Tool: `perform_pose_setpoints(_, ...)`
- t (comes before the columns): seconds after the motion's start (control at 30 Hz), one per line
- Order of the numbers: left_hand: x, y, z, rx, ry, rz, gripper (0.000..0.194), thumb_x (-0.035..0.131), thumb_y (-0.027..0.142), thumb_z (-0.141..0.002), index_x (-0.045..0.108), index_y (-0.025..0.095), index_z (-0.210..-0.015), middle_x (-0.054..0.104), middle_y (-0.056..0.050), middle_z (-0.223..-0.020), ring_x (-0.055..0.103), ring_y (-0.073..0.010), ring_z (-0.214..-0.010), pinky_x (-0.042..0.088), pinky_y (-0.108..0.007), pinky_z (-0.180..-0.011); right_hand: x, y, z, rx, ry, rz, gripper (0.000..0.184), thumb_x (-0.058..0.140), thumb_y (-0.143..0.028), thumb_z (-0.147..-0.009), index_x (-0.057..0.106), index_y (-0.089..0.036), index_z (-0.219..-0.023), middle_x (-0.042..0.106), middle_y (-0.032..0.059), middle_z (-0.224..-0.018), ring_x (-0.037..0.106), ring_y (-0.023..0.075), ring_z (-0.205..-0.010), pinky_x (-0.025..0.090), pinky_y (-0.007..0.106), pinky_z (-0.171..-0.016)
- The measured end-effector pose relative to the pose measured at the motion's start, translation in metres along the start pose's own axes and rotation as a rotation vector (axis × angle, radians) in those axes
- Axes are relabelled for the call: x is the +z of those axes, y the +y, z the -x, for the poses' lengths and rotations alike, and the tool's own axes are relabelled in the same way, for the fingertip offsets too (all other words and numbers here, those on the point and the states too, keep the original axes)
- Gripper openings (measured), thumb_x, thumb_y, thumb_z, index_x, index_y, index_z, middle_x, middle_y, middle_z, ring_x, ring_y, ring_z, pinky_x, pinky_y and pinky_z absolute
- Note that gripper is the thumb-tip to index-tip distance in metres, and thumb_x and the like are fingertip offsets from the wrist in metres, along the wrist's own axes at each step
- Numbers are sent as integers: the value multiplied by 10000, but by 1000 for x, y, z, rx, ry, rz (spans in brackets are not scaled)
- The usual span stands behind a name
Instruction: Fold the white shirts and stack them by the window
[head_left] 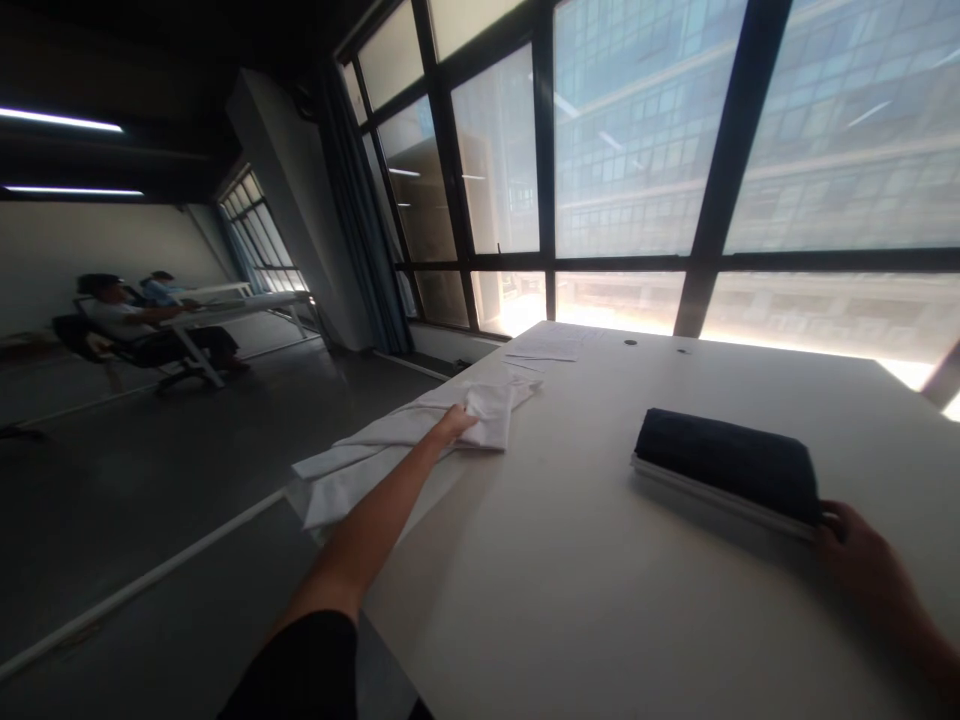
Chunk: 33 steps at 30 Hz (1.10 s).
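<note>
My left hand reaches to the table's left side and is closed on a white cloth, which looks like a garment. The cloth lies crumpled along the edge, and part of it hangs over the side. At the right, my right hand is closed on the near right corner of a folded stack. The stack has a dark navy folded cloth on top and a thin white layer beneath it. Shadow hides some of the right fingers.
Both hands work over a white table. White paper sheets lie at its far left corner, and a round dark grommet is near the back edge. Tall windows stand behind. Far left, a seated person is at another desk.
</note>
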<state>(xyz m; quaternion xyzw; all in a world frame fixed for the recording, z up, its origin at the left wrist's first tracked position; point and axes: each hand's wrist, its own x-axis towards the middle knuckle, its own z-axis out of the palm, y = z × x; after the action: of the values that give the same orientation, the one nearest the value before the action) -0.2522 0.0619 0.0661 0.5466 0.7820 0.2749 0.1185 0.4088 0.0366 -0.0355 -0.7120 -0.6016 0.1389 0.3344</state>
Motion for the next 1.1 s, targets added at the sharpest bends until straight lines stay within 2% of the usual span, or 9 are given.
perform_pose_setpoints(0.1, 16, 46, -9, 93, 45, 113, 421, 525, 343, -953, 625, 98, -1281, 725, -154, -1122, 686, -254, -1003, 538, -325, -814, 1, 3, -2, 13, 2, -43, 431, 469, -444, -664, 558, -315, -1066, 741, 152, -918, 687, 422, -904, 480, 476, -732)
perform_pose_setpoints(0.17, 26, 76, -7, 203, 8, 169, 494, 532, 379, -967, 562, 151, -1404, 685, -135, -1256, 669, -232, -1074, 527, -303, -859, 2, 6, -3, 8, 7, -59, 414, 476, -448, -661, 553, -323, -1048, 738, 140, -905, 687, 419, -905, 482, 477, -738)
perform_pose_setpoints(0.27, 42, 100, 7, 550, -459, 181, 590, 642, 475, -913, 547, 248, -1449, 640, -95, -1361, 645, -246, -1162, 512, -320, -934, 3, 8, -4, -2, -6, -54, 379, 459, -449, -697, 534, -316, -1043, 739, 134, -928, 692, 401, -903, 486, 462, -743)
perform_pose_setpoints(0.33, 49, 96, 18, 720, -636, 94, 676, 681, 525, -878, 502, 288, -1485, 532, -73, -1494, 534, -275, -1326, 439, -366, -1064, 4, 7, -3, -11, -16, -38, 388, 440, -449, -723, 534, -298, -1067, 742, 142, -957, 696, 389, -914, 486, 444, -743)
perform_pose_setpoints(0.47, 50, 53, 28, 721, -475, -226, 857, 772, 477, -797, 424, 223, -1538, 382, -117, -1597, 321, -321, -1480, 246, -435, -1210, 4, 4, -1, -26, -19, 8, 463, 405, -423, -770, 550, -239, -1169, 747, 156, -1002, 699, 358, -907, 469, 400, -728)
perform_pose_setpoints(0.57, 47, 19, 25, 661, -313, -412, 705, 670, 318, -864, 445, 217, -1524, 429, -110, -1568, 343, -292, -1472, 227, -435, -1222, 5, 4, -1, -33, -6, 38, 484, 394, -394, -801, 560, -202, -1212, 748, 162, -1004, 693, 343, -908, 448, 372, -715)
perform_pose_setpoints(0.67, 48, 5, 21, 618, -223, -501, 643, 590, 256, -883, 462, 285, -1513, 439, -58, -1568, 350, -283, -1469, 244, -449, -1217, 6, 4, -1, -43, 0, 51, 466, 403, -368, -821, 570, -189, -1217, 749, 156, -978, 688, 324, -889, 434, 350, -708)
perform_pose_setpoints(0.87, 71, 21, 8, 457, -157, -466, 522, 408, 239, -972, 500, 307, -1481, 426, -41, -1578, 233, -355, -1507, 192, -680, -1153, 6, 2, 3, -84, 16, 26, 448, 424, -321, -845, 574, -176, -1242, 744, 147, -993, 685, 288, -882, 431, 325, -711)
perform_pose_setpoints(1.1, 91, 54, 4, 337, -84, -434, 510, 447, 322, -973, 506, 278, -1477, 407, -75, -1588, 228, -381, -1503, 148, -685, -1155, 7, -2, 4, -100, 71, -6, 368, 439, -269, -852, 605, -200, -1173, 742, 97, -913, 684, 247, -801, 424, 296, -675)
